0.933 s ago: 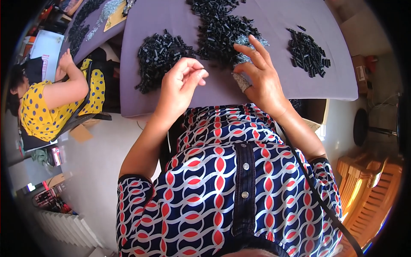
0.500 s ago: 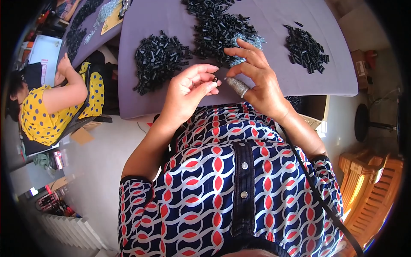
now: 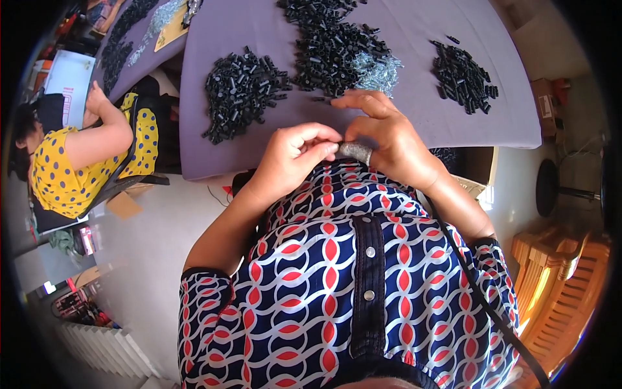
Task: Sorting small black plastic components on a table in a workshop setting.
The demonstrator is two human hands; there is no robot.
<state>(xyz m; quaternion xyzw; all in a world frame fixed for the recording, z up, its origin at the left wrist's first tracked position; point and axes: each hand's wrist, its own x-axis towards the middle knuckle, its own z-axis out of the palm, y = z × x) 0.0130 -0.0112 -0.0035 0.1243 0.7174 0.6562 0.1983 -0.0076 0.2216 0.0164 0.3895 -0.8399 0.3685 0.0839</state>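
Just past my lap, in front of the table edge, my two hands meet fingertip to fingertip. Thumb and index finger of my left hand are pinched around a small black plastic piece, mostly hidden by the fingers. My right hand presses its thumb and index finger against the same spot; what lies between them is too small to name. A grey wrapped cover sits on the right thumb. Beyond the hands lie a heap of small black cylindrical pieces and a pile of small clear pieces.
More black pieces form a left heap and a right heap on the purple-grey cloth-covered table. An open cardboard box stands below the right edge. A person in yellow sits at the left; a wooden chair is at right.
Both hands have moved nearer to me and come together. My right fingers have closed in from spread to a pinch against the left fingertips.
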